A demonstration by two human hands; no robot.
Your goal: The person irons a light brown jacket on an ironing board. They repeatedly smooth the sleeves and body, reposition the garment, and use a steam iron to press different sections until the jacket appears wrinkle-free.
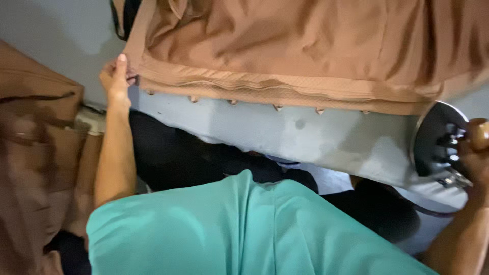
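Note:
A brown garment (pixel 305 46) lies spread on a pale grey padded board (pixel 326 137), its folded hem running along the near side. My left hand (pixel 116 76) grips the garment's left corner at the hem. My right hand (pixel 473 158) is closed around the wooden handle of a metal iron (pixel 438 137) at the far right, which is tipped up so its shiny soleplate shows, just off the cloth's right end. My turquoise shirt (pixel 244 229) fills the lower middle.
A heap of more brown cloth (pixel 35 153) sits at the left, partly blurred. Dark trousers and a dark shape (pixel 178 153) lie below the board's near edge. A dark cord loops under the iron (pixel 433 211).

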